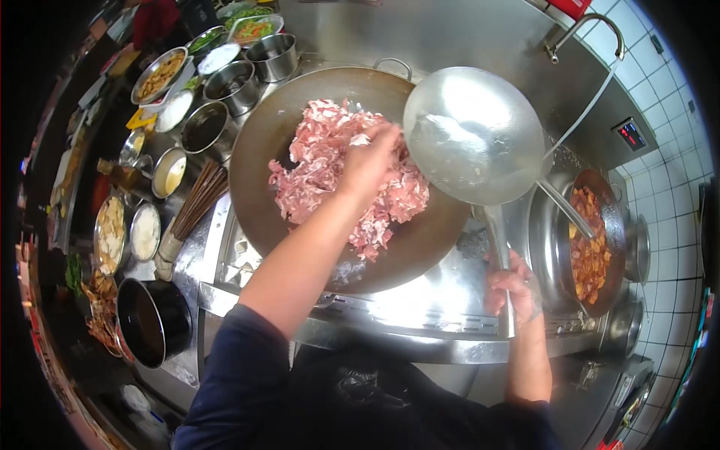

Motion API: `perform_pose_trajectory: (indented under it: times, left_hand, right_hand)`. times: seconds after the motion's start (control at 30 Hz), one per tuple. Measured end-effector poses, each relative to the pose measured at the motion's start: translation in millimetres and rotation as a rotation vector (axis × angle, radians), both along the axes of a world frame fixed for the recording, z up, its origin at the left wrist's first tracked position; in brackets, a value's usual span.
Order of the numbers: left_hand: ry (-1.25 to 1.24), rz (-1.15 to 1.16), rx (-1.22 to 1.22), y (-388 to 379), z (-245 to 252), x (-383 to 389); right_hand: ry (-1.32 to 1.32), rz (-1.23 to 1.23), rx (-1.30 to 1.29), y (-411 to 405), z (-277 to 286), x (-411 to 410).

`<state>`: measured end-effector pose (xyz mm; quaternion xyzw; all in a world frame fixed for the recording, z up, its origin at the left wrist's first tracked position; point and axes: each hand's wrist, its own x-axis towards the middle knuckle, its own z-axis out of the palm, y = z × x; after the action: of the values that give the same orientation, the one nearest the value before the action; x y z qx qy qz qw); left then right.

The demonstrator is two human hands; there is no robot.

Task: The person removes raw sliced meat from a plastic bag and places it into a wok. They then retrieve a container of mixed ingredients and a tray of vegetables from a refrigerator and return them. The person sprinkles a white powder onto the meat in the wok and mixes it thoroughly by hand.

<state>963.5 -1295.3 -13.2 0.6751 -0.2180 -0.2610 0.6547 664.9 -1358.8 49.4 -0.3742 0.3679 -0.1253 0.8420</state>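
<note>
Sliced raw meat lies heaped in a large wok in front of me. My left hand reaches over the heap, its blurred fingers at the meat close to the rim of a long-handled metal pan. Whether those fingers grip any meat cannot be made out. My right hand is closed around the pan's handle, low on the right. The round pan is held up above the wok's right side and covers part of its rim.
On the left stand steel pots, bowls of ingredients, a bamboo wok brush and a black pot. To the right is a pan of browned food. A tap hangs from the back wall.
</note>
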Motion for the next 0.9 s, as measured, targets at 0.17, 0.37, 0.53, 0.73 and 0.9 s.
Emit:
perform_pose_trajectory:
  times: [0.17, 0.37, 0.53, 0.73, 0.9]
  left_hand:
    - [1.057, -0.108, -0.479, 18.4, 3.6, -1.3]
    - [1.157, -0.005, -0.583, 30.5, -20.3, 8.9]
    - [1.154, 0.062, -0.473, 25.6, -38.0, 13.8]
    - [1.267, 0.027, -0.456, 9.8, -44.2, -0.2]
    - [0.794, 0.052, -0.112, 18.2, -47.6, 15.4]
  right_hand:
    - [0.077, 0.102, -0.137, 30.8, 5.1, 22.8]
    - [0.108, 0.153, -0.274, 43.0, 7.6, 36.4]
    - [0.092, 0.078, -0.238, 46.3, 1.6, 38.3]
    - [0.033, 0.019, -0.093, 32.7, -0.2, 41.9]
    - [-0.265, 0.018, 0.155, -13.8, -31.8, 30.9]
